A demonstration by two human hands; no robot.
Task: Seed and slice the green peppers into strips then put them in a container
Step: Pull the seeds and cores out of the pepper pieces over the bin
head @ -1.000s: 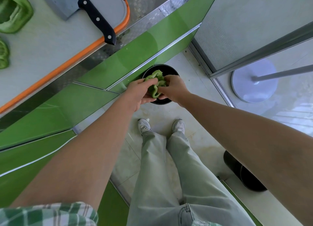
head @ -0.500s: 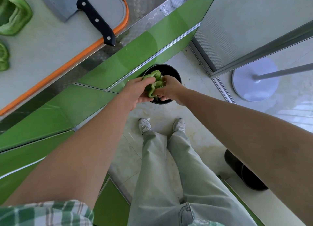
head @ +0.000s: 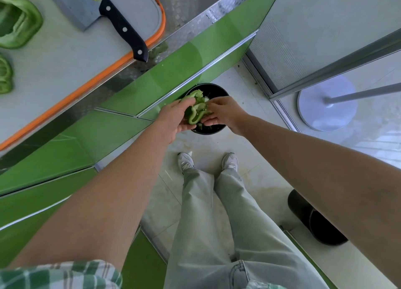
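**Green pepper held over a black bin**

Head view: both arms reach down in front of the green cabinet fronts point(head: 169, 72). The left hand point(head: 173, 120) cups an opened green pepper point(head: 195, 111), its fingers curled round the outer skin from the left. The right hand point(head: 224, 113) meets it from the other side; its fingertips and thumb close on the pale inner flesh. The pepper hangs directly above a round black bin point(head: 219, 88) that stands on the tiled floor against the cabinets, and pale scraps lie inside the bin.

Up on the steel counter lies a grey cutting board point(head: 65, 56) with an orange rim. A cleaver point(head: 86, 4) rests on it, blade flat, its black handle point(head: 123, 29) reaching past the board's edge. Two more pepper pieces sit at the board's left: a hollow cut half point(head: 20, 26) and a smaller piece point(head: 4, 76) below it.

Lower in the view are pale trousers, grey shoes point(head: 185, 162), and a second dark bin point(head: 314, 219) behind the right forearm.
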